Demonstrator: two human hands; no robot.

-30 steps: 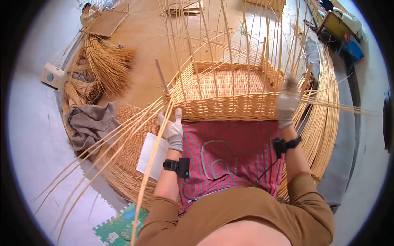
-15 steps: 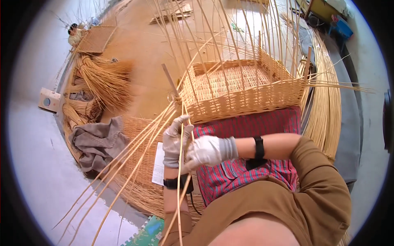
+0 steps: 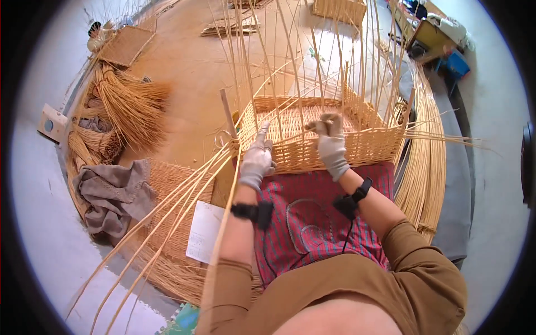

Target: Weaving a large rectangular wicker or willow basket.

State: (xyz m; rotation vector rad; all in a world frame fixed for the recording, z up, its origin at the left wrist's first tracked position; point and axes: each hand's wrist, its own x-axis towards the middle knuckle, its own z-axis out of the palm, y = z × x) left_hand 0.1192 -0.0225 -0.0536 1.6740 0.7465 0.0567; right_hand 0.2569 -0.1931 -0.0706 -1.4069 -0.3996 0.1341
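— Listing the main item first: where is it sitting?

— One basket [image 3: 340, 149], woven, shallow, four-sided, pale yellow, is sitting just right of centre in the frame, its front lower edge meeting a red checked cloth [image 3: 312, 218]. Thin upright rods [image 3: 318, 61] are rising from it toward the top. One stouter stick [image 3: 226, 109] is standing at its left corner.

— How are the hands lying?

— Two, in pale gloves, apart from each other. Left hand [image 3: 258, 161]: lying over the front wall near the left corner, index finger pointing up; I am not able to tell whether it is gripping. Right hand [image 3: 331, 142]: bending its fingers at the front rim; blur is hiding whether they are pinching anything.

— And the surrounding stock?

— Loose rods [image 3: 219, 159] are fanning from the left corner to the lower left. Grey cloth [image 3: 114, 195] is lying crumpled at left, white paper [image 3: 205, 231] at lower left of centre. One straw bundle [image 3: 123, 100] is lying at upper left; a long rod bundle [image 3: 427, 178] is running down the right side. One blue tub [image 3: 456, 64] is standing at upper right.
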